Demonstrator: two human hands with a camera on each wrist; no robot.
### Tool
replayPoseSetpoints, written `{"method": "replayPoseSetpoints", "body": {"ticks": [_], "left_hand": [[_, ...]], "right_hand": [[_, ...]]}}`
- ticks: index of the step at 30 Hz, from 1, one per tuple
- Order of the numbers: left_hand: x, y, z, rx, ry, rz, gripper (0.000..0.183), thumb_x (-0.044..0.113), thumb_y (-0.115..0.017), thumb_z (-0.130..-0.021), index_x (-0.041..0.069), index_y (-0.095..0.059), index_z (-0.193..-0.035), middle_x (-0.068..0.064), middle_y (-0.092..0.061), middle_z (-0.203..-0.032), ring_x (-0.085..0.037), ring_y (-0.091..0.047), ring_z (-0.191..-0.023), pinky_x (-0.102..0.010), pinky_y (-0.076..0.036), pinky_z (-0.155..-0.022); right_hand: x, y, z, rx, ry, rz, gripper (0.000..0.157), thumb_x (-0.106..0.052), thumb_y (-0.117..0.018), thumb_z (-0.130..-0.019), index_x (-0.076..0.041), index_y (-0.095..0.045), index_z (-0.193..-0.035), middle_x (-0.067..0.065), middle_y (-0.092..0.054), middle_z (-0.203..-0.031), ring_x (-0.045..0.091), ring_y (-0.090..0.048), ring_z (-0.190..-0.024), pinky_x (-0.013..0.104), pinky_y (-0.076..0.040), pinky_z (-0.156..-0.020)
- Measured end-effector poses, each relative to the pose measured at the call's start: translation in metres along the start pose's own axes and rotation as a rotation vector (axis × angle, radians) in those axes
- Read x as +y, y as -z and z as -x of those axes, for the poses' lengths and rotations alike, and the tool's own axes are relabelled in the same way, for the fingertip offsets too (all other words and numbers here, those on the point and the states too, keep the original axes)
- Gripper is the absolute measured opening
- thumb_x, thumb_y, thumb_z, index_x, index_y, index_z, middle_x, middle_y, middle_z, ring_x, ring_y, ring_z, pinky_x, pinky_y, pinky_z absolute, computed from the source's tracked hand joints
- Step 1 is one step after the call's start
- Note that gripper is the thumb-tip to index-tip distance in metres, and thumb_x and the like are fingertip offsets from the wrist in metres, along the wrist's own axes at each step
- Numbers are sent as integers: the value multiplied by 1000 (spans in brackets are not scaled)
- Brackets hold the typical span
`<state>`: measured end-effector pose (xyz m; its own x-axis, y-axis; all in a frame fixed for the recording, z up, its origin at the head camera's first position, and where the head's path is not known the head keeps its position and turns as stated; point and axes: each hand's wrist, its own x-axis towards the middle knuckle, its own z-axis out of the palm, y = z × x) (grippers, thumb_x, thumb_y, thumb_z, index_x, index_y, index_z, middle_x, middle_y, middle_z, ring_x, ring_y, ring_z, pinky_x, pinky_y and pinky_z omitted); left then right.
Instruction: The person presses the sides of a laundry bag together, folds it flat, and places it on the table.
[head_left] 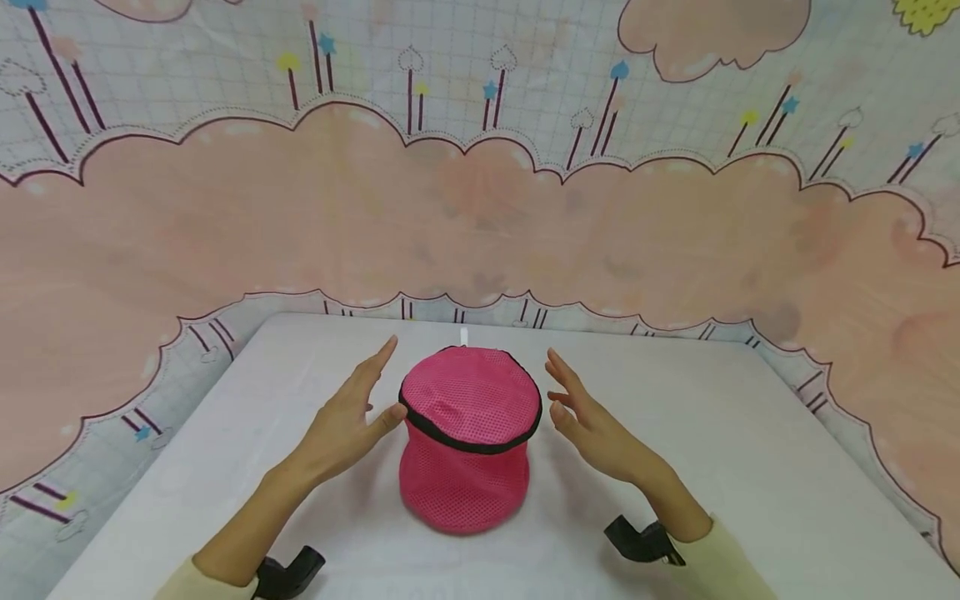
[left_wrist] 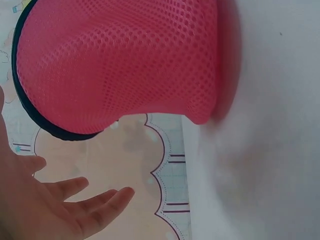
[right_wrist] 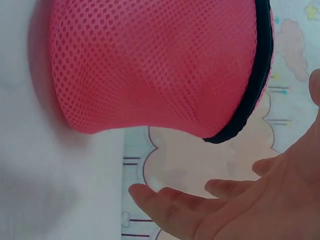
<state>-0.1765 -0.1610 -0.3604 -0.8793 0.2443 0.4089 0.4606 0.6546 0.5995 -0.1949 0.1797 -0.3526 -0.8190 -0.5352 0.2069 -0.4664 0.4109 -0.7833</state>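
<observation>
A pink mesh laundry bag (head_left: 465, 479), round with a black-trimmed top, stands upright on the white table in the head view. Its top leans a little toward the near side, and its mesh wall sags inward below the trim. My left hand (head_left: 347, 429) is beside it on the left, fingers extended, with the thumb tip right at the black trim. On the other side my right hand (head_left: 596, 429) is held apart from the bag, its fingers spread and relaxed. Both wrist views show the mesh wall close up, with nothing in either palm.
The white table (head_left: 247, 400) reaches back to a wall cloth (head_left: 480, 225) printed with peach clouds and small stars. A black wrist camera (head_left: 288, 575) sits on the left forearm, another black camera (head_left: 641, 542) on the right. A small white tab (head_left: 463, 336) sticks up behind the bag.
</observation>
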Motion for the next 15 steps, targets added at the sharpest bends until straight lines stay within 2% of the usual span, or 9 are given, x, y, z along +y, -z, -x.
{"method": "replayPoseSetpoints", "body": {"ticks": [3,8,15], "left_hand": [[3,-5,-3,-7,32,46,77,58,-51,-91,30,-15,-154,-11,-34,-150,-36,-52,-117,-40,-51,-74],[7,-10,-6,-17,83,92,73,51,-52,-94,24,-20,-154,-17,-42,-143,-32,-54,-108,-41,-49,-72],[7,-15,-5,-35,102,166,70,49,-52,-95,23,-23,-153,-17,-45,-140,-26,-54,-99,-36,-46,-68]], "right_hand": [[-3,-1,-2,-12,-37,-44,67,-35,-44,-101,-34,-2,-153,9,-14,-157,39,-41,-128,46,-48,-91],[-5,-5,-6,-27,-94,-105,64,-30,-41,-103,-32,-2,-154,9,-13,-157,38,-44,-124,42,-52,-86],[-2,-10,-7,-38,-76,-190,63,-31,-41,-103,-30,-4,-154,12,-16,-155,38,-47,-124,37,-55,-80]]}}
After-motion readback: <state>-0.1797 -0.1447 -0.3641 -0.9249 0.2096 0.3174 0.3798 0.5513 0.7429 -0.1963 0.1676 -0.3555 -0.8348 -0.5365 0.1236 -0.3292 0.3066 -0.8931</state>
